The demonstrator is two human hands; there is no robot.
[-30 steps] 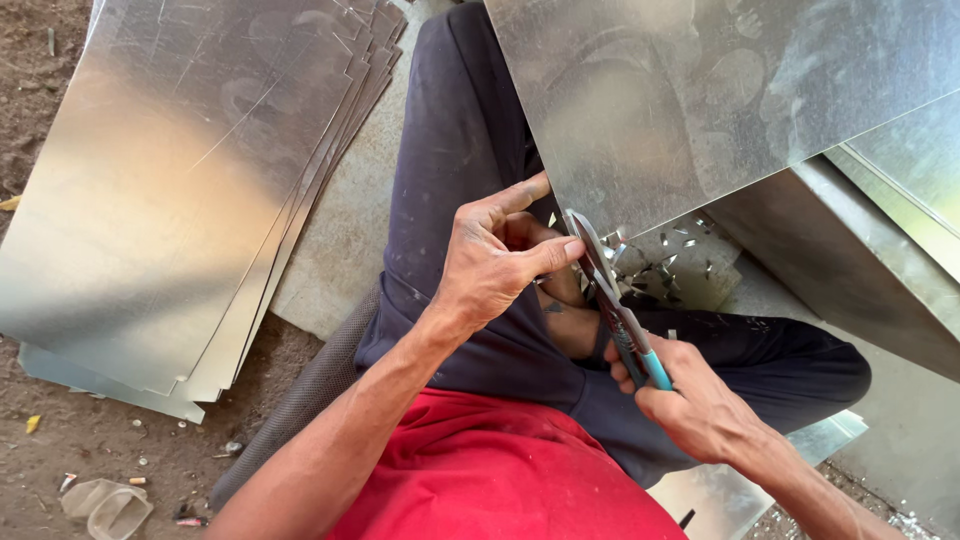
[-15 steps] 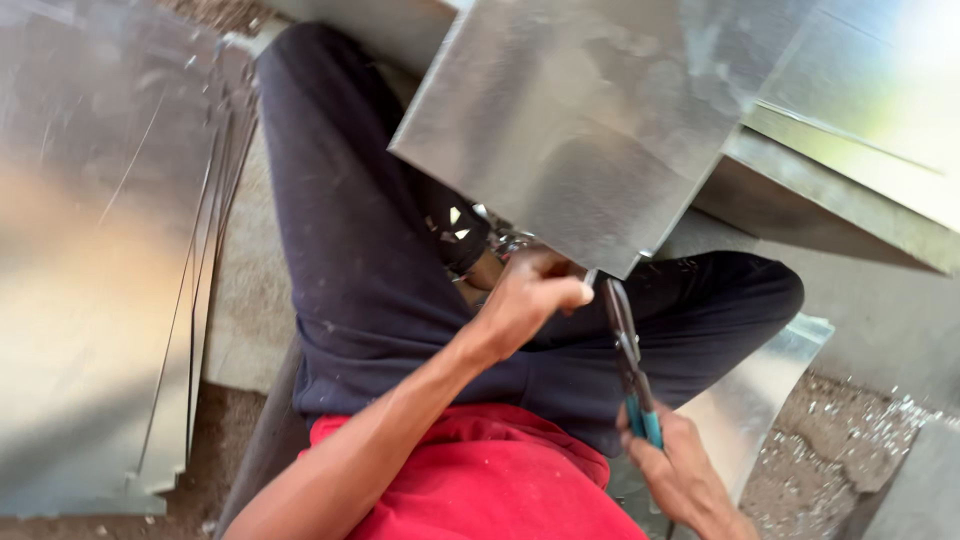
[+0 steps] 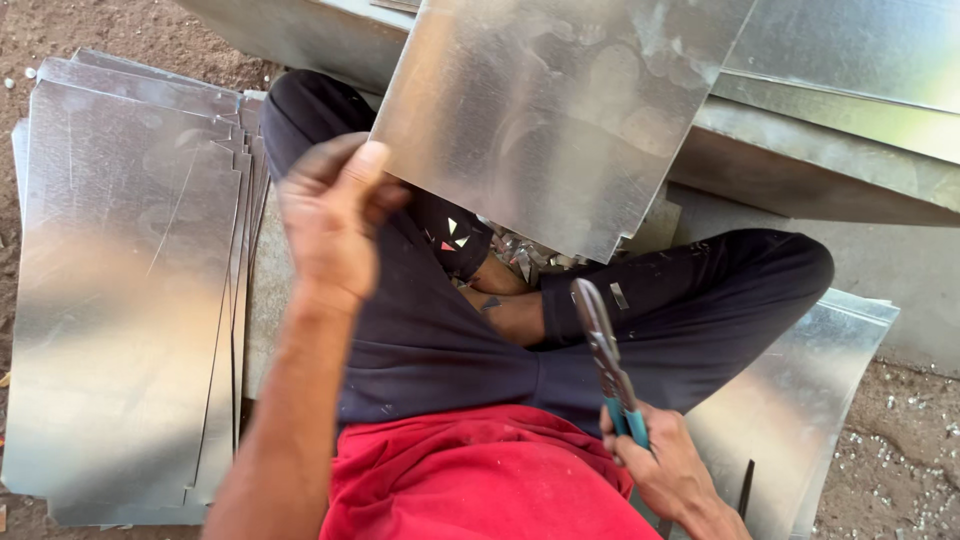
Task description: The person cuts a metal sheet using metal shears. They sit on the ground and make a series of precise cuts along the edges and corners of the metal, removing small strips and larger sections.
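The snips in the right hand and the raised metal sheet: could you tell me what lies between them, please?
In the head view, between the snips and the metal sheet lie the person's crossed dark-trousered legs and small shiny offcuts.

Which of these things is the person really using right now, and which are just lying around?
In use:
- metal sheet, gripped by the left hand
- snips, held in the right hand

Lying about:
- stack of sheets on the ground at the left
- sheet under the leg
- metal scraps by the feet
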